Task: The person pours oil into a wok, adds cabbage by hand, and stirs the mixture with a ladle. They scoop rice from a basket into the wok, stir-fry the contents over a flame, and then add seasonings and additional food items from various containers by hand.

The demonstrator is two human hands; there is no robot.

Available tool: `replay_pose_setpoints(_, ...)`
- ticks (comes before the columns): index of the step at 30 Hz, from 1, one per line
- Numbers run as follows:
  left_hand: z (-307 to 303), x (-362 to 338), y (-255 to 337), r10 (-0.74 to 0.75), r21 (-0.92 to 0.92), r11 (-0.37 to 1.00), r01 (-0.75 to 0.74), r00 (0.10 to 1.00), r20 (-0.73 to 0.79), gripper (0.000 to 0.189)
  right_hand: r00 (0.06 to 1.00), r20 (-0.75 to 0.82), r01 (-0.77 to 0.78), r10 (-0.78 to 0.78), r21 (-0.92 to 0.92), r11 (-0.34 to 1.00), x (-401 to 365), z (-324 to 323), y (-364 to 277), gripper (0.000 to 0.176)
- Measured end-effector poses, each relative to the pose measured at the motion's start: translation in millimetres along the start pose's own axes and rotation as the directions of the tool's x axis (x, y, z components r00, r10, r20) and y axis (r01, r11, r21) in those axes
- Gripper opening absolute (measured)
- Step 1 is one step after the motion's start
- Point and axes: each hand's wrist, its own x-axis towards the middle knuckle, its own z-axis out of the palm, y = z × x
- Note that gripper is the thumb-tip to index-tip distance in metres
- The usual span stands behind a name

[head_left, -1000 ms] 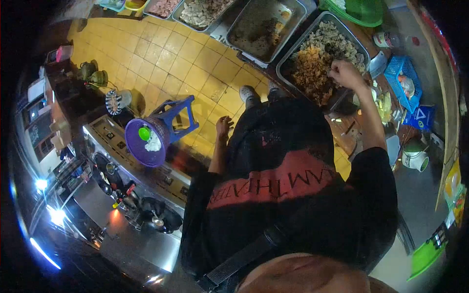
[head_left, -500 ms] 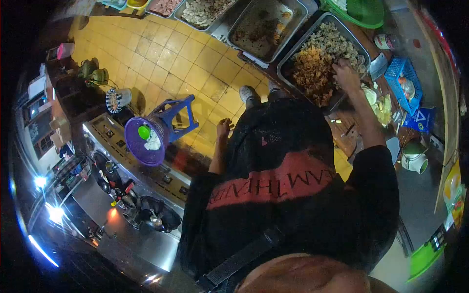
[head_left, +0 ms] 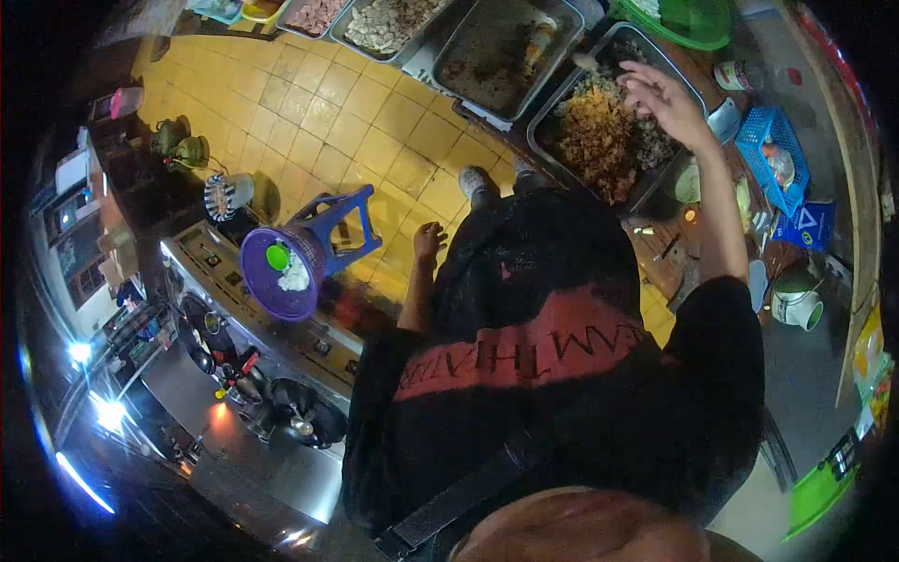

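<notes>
My right hand [head_left: 663, 101] is raised over a metal tray [head_left: 536, 140], its fingers apart with nothing between them. In that tray, a heap of orange-brown shredded food [head_left: 595, 140] lies against a greyish crumbly mix [head_left: 651, 145], partly hidden under the hand. A small brownish blurred lump [head_left: 585, 62] shows by the tray's upper left rim. Down at my side hangs my left hand [head_left: 429, 242], fingers loosely bent and apart, touching nothing, over the yellow floor. A purple basket [head_left: 267, 304] with white food and a green cup [head_left: 277, 257] stands on a blue stool to its left.
Beside the tray is a second, stained metal tray [head_left: 478, 75], with a tray of pale chopped pieces [head_left: 384, 28] further left. A cleaver [head_left: 724, 122] and a blue basket [head_left: 763, 155] lie on the right. A stove with woks [head_left: 314, 421] fills the lower left.
My right hand has lifted out of the food and moved up, its fingers spreading. A blurred lump now shows near the tray's upper left rim. My left hand has barely moved.
</notes>
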Motion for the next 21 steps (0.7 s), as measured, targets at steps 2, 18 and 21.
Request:
replay_pose_setpoints(2, -0.9, -3.0, -0.8, 0.006, 0.006, 1.000, -0.006, 1.000, -0.005, 0.032, 0.991, -0.061, 0.114, -0.117, -0.040, 0.993, 10.0, -10.0, 19.9, 0.019)
replay_pose_setpoints(18, -7.8, 3.7, -26.6, 0.043, 0.069, 0.997, -0.045, 0.999, 0.019, 0.034, 0.967, 0.109, -0.075, 0.230, -0.740, 0.668, -2.4, 12.8, 34.8, 0.026)
replay_pose_setpoints(21, -3.9, 7.1, -17.7, 0.006, 0.008, 1.000, -0.006, 1.000, 0.013, 0.036, 0.980, 0.085, -0.181, 0.182, -0.016, 0.983, 9.2, 28.4, 1.7, 0.029)
